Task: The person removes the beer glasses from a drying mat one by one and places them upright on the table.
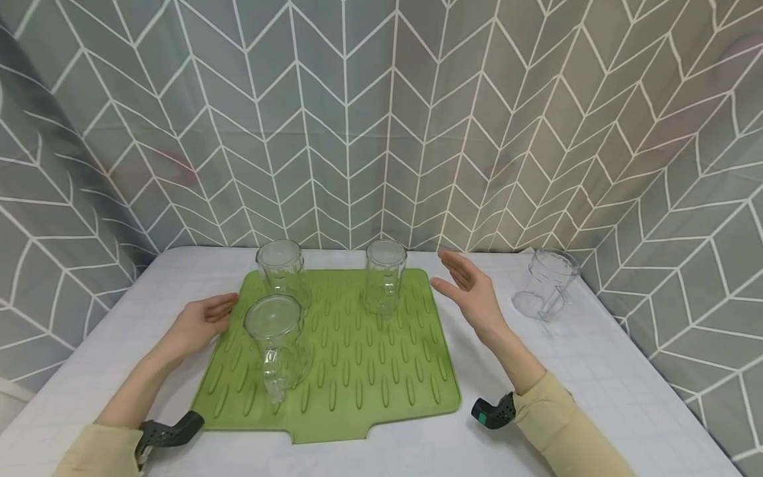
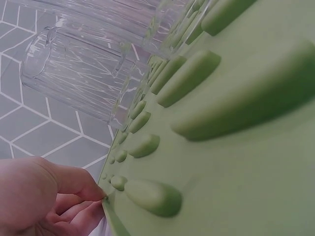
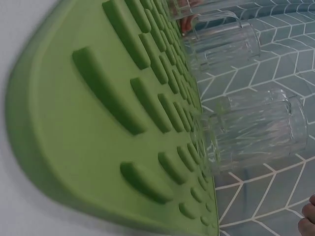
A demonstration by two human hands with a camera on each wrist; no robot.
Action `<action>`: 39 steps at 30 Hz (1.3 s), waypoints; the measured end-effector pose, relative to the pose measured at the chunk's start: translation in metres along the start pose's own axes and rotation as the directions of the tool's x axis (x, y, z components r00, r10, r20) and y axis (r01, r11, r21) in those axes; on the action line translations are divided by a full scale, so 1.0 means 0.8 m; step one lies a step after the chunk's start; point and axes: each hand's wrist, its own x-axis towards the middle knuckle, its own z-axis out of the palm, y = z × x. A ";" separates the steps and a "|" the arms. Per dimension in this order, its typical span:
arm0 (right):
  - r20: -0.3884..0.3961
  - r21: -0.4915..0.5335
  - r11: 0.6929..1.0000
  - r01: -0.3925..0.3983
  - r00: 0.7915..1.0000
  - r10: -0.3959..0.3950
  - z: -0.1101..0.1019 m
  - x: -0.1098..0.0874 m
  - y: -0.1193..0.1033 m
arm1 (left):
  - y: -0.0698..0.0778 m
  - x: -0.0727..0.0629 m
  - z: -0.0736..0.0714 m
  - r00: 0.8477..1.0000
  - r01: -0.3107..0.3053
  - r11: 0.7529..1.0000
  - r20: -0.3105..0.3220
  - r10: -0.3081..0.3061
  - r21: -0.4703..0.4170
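A green ridged mat (image 1: 330,427) lies flat on the table, with a tab at its front edge. At the mat's left edge, my left hand (image 1: 193,326) pinches the rim between thumb (image 2: 81,182) and fingers. Near it stand two clear glass mugs on the mat: a front mug (image 1: 280,351) with its handle toward me, and a back left mug (image 1: 281,265). A third glass mug (image 1: 384,281) stands at the back right of the mat. Beyond the mat's right edge, my right hand (image 1: 471,295) is held with fingers extended and thumb apart, holding nothing.
Another clear glass mug (image 1: 545,285) stands off the mat, at the right of the table (image 1: 602,384), which has a white cover. A grey curtain (image 1: 369,132) with white zigzag lines hangs along the back and both sides.
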 end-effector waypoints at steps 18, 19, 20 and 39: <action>0.032 0.047 0.999 -0.010 0.999 0.009 0.034 0.016 -0.006 | 0.000 0.001 0.002 1.000 0.014 1.000 0.001 -0.014 0.011; 0.036 0.051 0.999 -0.014 0.999 0.012 0.036 0.017 -0.006 | 0.000 0.001 0.002 1.000 0.014 1.000 0.001 -0.014 0.010; 0.038 0.055 0.998 -0.020 0.999 0.018 0.037 0.018 -0.006 | 0.000 0.001 0.002 1.000 0.014 1.000 0.002 -0.014 0.010; 0.055 0.061 0.996 -0.068 0.996 0.065 0.072 0.039 -0.006 | -0.003 0.002 0.002 1.000 0.003 1.000 0.000 -0.003 0.018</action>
